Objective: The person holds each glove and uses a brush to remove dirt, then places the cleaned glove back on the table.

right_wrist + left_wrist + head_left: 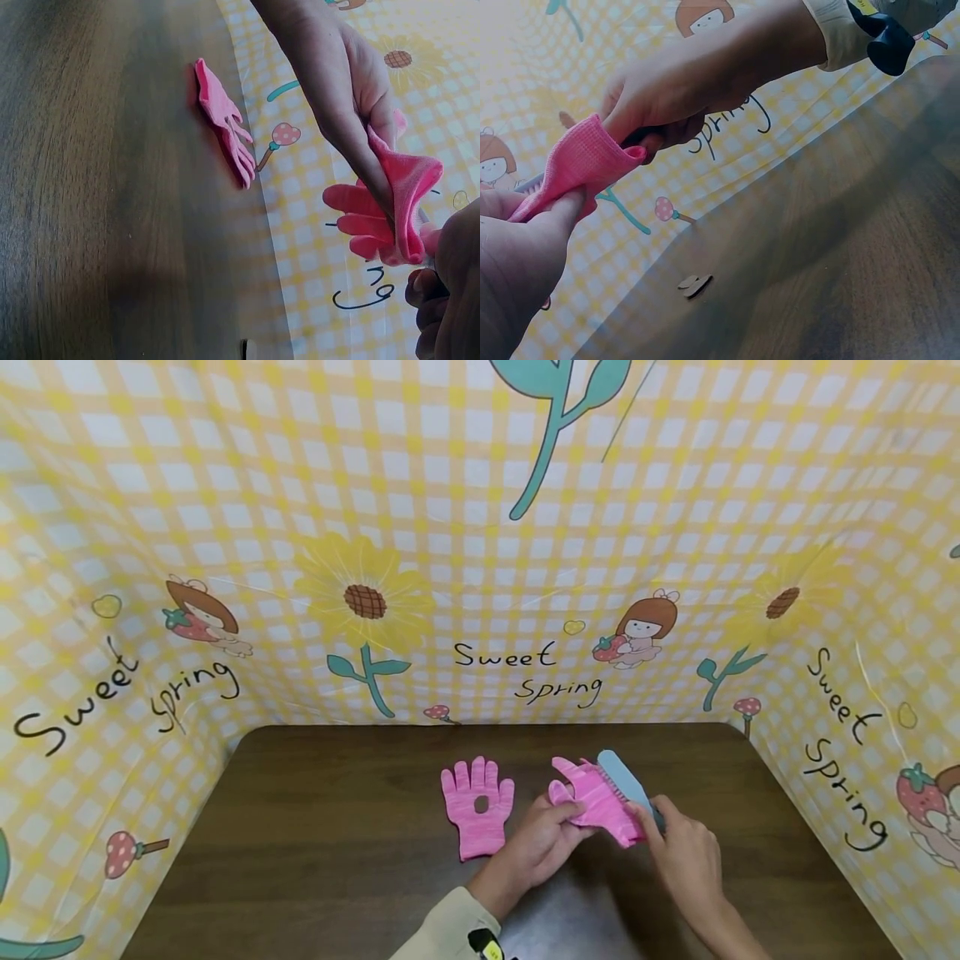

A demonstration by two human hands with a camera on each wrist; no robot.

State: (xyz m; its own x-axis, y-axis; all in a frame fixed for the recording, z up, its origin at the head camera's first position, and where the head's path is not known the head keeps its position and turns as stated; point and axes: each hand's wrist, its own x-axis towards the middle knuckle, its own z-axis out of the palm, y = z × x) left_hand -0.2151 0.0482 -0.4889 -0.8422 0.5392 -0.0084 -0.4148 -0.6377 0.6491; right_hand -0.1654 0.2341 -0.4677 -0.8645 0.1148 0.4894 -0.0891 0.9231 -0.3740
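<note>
My left hand (551,839) holds a pink knit glove (592,797) above the table, pinched between thumb and fingers near its middle. A light-blue brush (621,772) lies with its bristles against the glove's right side. Its dark handle is in my right hand (686,852), whose thumb overlaps the glove's cuff. In the left wrist view the cuff of the glove (592,161) gapes toward the right hand (660,97). The right wrist view shows the glove's fingers (356,201) hanging beside the left hand (349,90); most of the brush is hidden there.
A second pink glove (480,839) lies flat on the dark wooden table (315,843), left of the hands, with a brown oval spot on its palm. Small flat brown pieces (696,285) lie on the table. A yellow checked cloth (480,568) stands around the back and sides.
</note>
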